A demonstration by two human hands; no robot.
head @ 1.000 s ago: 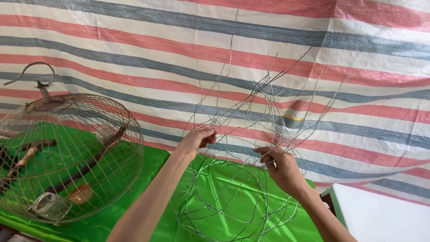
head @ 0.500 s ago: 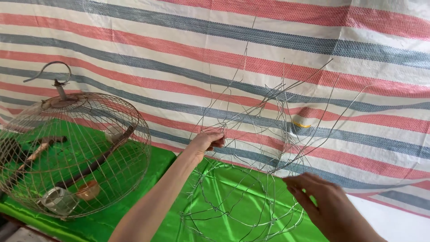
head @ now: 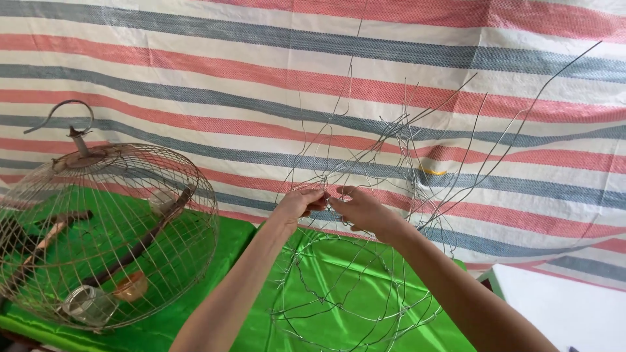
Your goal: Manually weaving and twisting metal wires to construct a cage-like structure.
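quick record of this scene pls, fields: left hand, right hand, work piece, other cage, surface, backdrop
left hand: pinching wires of the unfinished frame
right hand: gripping the same wires, close beside the left
work piece: unfinished wire cage frame, loose wire ends sticking up
other cage: finished round wire cage with top hook, perches and cups inside
surface: green cloth
backdrop: red, grey and white striped tarp

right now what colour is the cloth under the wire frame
Shiny bright green cloth, under the unfinished wire frame that both hands work on; clearest in the head view.
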